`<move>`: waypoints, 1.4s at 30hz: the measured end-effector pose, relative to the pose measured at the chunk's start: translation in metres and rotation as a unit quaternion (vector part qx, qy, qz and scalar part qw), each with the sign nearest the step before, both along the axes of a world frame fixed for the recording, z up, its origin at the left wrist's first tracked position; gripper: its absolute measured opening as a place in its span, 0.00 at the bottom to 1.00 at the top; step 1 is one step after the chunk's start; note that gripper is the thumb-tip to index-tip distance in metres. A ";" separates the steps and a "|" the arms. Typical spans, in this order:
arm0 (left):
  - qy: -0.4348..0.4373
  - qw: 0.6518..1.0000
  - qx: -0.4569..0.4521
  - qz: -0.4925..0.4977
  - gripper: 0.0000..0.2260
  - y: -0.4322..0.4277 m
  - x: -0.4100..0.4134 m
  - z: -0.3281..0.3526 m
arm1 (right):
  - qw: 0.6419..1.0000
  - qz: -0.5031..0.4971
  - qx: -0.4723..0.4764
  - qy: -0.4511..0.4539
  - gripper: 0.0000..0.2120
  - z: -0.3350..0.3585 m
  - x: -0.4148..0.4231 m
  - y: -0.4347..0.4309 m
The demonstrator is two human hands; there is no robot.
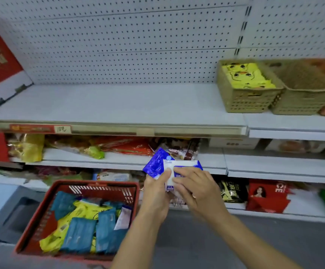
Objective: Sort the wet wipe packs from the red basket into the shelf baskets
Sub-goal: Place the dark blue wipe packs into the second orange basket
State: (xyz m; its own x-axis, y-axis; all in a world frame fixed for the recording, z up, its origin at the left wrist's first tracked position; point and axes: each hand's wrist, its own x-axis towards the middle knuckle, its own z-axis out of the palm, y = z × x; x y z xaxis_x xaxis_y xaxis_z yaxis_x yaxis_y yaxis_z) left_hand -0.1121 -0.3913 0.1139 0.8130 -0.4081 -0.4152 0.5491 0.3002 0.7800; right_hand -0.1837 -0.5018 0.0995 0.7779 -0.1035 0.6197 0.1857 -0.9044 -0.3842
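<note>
While the red basket (97, 185) held teal packs (80, 235), I saw my left hand (154, 193) and right hand (196, 188), fingers curled round two blue packs (156, 165), just right of its far corner.

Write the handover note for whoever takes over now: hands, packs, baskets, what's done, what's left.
Hands: left hand and right hand together hold blue-and-white packs before the shelves, right of the red basket.
Red basket: teal packs and yellow packs lie inside.
Done: yellow duck packs lie in the left tan basket; the tan basket beside it shows none.
Left: shelve the held packs, then the rest.
</note>
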 end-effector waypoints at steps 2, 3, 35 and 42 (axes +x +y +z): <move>-0.023 1.000 0.008 -0.001 0.11 -0.038 -0.026 0.010 | 0.997 -0.054 0.059 0.004 0.10 0.010 -0.026 -0.044; -0.029 1.000 0.009 0.002 0.10 -0.058 -0.038 0.013 | 0.989 -0.102 0.108 0.013 0.10 0.015 -0.040 -0.068; -0.276 0.954 0.050 -0.105 0.07 -0.582 -0.131 0.113 | 0.836 -0.114 0.505 0.180 0.05 0.153 -0.186 -0.616; -0.240 0.964 0.031 -0.109 0.06 -0.665 -0.087 0.132 | 0.839 -0.221 0.497 0.029 0.01 0.173 -0.165 -0.760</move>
State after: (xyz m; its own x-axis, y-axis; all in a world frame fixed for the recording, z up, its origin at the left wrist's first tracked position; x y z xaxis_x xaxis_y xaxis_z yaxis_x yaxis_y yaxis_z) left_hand -0.1986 -1.0566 0.2463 0.8152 -0.5777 -0.0414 0.1644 0.1622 0.9730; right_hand -0.3485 -1.2616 0.2730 0.5544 -0.8320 0.0188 -0.1284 -0.1078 -0.9858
